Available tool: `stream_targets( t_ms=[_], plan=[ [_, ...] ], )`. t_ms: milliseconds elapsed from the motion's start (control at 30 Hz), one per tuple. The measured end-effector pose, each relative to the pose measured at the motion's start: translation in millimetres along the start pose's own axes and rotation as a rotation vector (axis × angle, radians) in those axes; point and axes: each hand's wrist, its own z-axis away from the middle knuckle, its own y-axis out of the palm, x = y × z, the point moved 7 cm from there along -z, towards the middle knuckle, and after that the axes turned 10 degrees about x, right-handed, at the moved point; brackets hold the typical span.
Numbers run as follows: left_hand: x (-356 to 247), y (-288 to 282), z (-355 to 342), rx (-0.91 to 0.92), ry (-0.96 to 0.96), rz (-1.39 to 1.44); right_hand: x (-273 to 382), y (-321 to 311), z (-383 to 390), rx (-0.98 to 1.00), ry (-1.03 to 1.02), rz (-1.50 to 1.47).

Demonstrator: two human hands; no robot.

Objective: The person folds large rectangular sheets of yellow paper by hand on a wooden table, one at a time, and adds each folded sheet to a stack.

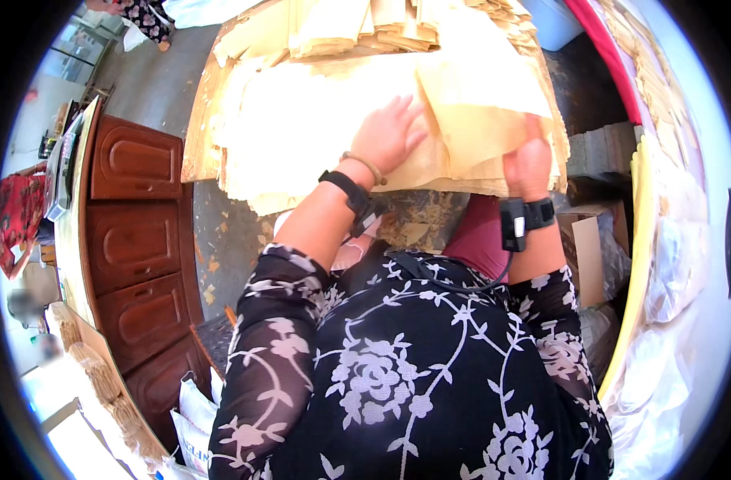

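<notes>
A broad stack of pale brown paper sheets (301, 120) covers the table in front of me, washed out by bright light. My left hand (389, 136) lies on the stack with its fingers apart, just left of a lifted sheet (469, 128). At the stack's right edge my right hand (529, 164) grips that sheet, its fingertips partly hidden by the paper. Bundles of folded paper pieces (357, 28) lie along the back of the stack.
Left are a wooden cabinet (133, 248), people in floral clothing (17, 216) (149, 20) and paper bundles (109, 404). A yellow-edged shelf (633, 200) with plastic bags runs along my right, beside cardboard boxes (581, 256). A blue container (557, 20) stands at the back right.
</notes>
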Motion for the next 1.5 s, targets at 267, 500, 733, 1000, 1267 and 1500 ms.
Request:
stream_targets(
  t_ms=[267, 500, 733, 1000, 1267, 1500],
  plan=[
    [-15.6, 9.0, -8.1, 0.400, -0.162, -0.602, -56.9, -89.6, -6.9, -0.239, 0.046, -0.639],
    [-21.8, 56.6, -9.2, 0.167, 0.153, -0.600, -57.9, -91.1, 2.0, -0.305, 0.029, -0.688],
    [-14.9, 58.1, -7.7, 0.259, 0.096, -0.585, -19.4, -142.8, -36.5, -0.246, -0.087, -0.678],
    [-33.8, 51.0, -13.3, 0.252, 0.128, -0.591, -25.9, -168.9, -22.7, -0.332, -0.025, -0.665],
    [-50.9, 69.4, -20.3, 0.307, 0.316, -0.476, -53.5, -94.9, 17.4, -0.101, 0.040, -0.645],
    [-70.2, 67.4, -34.8, 0.432, 0.179, -0.539, -56.2, -2.6, 24.2, 0.306, 0.419, 0.657]
  ],
)
